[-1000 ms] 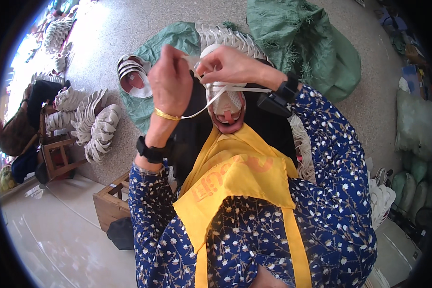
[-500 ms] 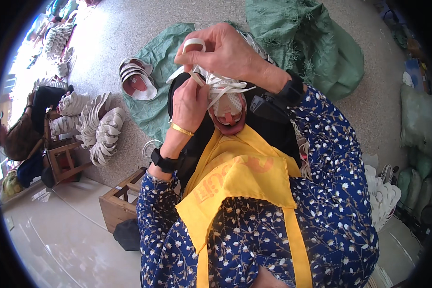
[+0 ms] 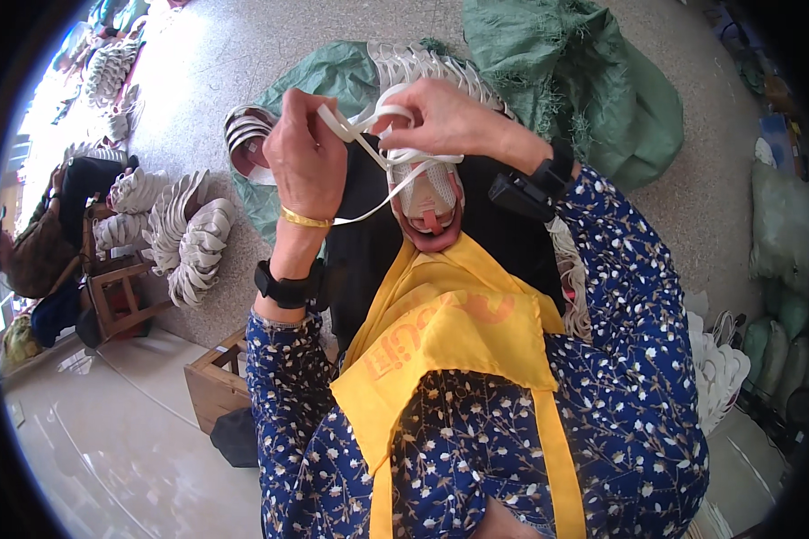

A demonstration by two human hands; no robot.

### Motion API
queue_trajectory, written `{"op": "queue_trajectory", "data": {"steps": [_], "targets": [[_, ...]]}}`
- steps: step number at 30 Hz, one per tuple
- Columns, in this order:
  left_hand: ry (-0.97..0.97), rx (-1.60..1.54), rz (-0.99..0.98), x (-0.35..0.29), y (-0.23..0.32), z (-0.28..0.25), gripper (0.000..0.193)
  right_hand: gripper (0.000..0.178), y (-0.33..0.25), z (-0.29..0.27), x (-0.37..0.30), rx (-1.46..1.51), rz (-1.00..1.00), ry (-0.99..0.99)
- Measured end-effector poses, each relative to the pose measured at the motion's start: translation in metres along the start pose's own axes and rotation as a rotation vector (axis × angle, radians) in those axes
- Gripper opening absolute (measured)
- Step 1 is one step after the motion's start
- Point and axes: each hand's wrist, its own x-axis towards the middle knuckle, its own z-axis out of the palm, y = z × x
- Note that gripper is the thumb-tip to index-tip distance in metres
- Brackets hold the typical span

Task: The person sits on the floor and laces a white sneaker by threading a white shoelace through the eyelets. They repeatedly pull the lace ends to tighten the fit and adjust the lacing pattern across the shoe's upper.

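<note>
A white and dusty-pink shoe upper (image 3: 430, 235) lies between my knees, with its toe end away from me partly hidden by laces and my right hand. White shoelace (image 3: 366, 212) runs through it. My left hand (image 3: 304, 157), left of the upper, is closed round the lace, which rises from its fingertips in a curl. My right hand (image 3: 447, 119) hovers above the upper, pinching a loop of lace between thumb and fingers. Between the two hands the lace strands cross. A yellow apron (image 3: 445, 314) spreads over my lap, touching the near end of the upper.
More uppers lie nested on a green sheet (image 3: 328, 76) ahead, beside a bulky green sack (image 3: 593, 99). At the left, stacked white uppers (image 3: 202, 256) stand near a wooden stool (image 3: 121, 301). Another person's dark-clothed arm (image 3: 56, 198) shows there. A wooden box-like stool (image 3: 214, 382) is nearer me.
My left hand has moved left and up, drawing lace out from the upper. My right hand has shifted slightly right and down. The lace strands between them are more spread.
</note>
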Motion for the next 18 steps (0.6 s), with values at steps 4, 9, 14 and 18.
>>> {"op": "queue_trajectory", "data": {"steps": [4, 9, 14, 18], "targets": [[-0.083, -0.103, -0.070, -0.009, 0.006, 0.001, 0.008, 0.022, 0.012, 0.021, 0.004, 0.042, -0.021, -0.105], [-0.194, -0.333, -0.314, -0.034, -0.007, 0.006, 0.012, 0.020, 0.010, 0.022, 0.007, 0.075, -0.034, 0.045], [-0.365, -0.215, -0.198, -0.059, -0.008, 0.020, 0.017, 0.026, 0.010, 0.020, 0.009, 0.057, -0.065, 0.103], [-0.378, -0.128, -0.195, -0.057, -0.010, 0.031, 0.018, 0.025, 0.012, 0.024, 0.010, -0.004, -0.109, 0.138]]}}
